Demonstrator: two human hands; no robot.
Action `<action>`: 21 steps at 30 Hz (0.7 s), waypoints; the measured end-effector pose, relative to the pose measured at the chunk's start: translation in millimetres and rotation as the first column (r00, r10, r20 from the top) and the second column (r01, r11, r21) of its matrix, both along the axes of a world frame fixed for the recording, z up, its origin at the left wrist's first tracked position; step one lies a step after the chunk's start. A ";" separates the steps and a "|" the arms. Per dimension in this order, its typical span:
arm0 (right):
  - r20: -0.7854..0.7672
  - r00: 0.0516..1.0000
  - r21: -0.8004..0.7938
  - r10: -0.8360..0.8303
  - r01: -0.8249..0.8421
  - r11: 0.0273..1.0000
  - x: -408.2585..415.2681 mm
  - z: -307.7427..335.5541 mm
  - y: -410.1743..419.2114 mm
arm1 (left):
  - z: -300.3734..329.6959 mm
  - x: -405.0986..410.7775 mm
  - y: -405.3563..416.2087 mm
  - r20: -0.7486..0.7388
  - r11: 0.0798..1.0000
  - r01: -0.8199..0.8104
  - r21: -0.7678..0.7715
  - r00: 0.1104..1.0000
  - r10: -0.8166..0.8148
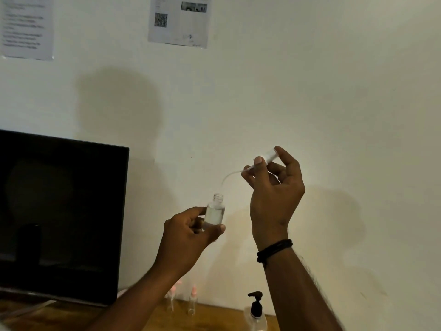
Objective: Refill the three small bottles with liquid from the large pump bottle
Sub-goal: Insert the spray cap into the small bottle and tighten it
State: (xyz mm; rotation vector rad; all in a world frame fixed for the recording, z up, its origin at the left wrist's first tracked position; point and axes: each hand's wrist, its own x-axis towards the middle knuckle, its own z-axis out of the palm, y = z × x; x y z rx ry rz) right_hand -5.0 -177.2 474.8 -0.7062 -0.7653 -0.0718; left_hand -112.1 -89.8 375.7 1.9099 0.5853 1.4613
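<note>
Both hands are raised before the wall. The left hand [191, 229] grips an uncapped bottle [214, 212], upright, partly filled. The right hand [274, 187] pinches the sprayer [267, 156], its tube curving toward the neck. Below on the table [214, 316]: two small bottles [192, 303], pump bottle [255, 312]; monitor [59, 218] left. Wall papers [180, 20] unreadable.
</note>
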 end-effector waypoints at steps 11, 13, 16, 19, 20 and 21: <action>0.036 0.998 -0.003 -0.051 0.051 0.999 7.1 -3.7 4.0 | 2.9 8.3 -3.0 0.010 0.999 0.031 -0.012 0.999 -0.030; 0.053 0.997 -0.017 -0.058 0.059 0.998 8.1 -6.6 4.4 | 3.9 10.1 -2.5 0.015 0.999 0.035 -0.010 0.999 -0.035; 0.078 0.994 -0.052 -0.081 0.085 0.995 9.5 -9.9 5.2 | 5.0 12.4 -0.6 0.018 0.999 0.031 -0.007 0.999 -0.031; 0.116 0.989 -0.090 -0.095 0.106 0.990 10.9 -12.3 6.4 | 6.3 14.0 0.1 0.013 1.000 0.024 -0.007 1.000 -0.023; 0.134 0.987 -0.102 -0.093 0.107 0.989 11.2 -12.9 6.5 | 6.8 14.4 0.3 0.010 1.000 0.021 -0.005 1.000 -0.021; 0.155 0.984 -0.115 -0.092 0.110 0.987 11.6 -13.5 6.5 | 7.7 14.7 0.3 0.007 1.000 0.020 -0.001 1.000 -0.020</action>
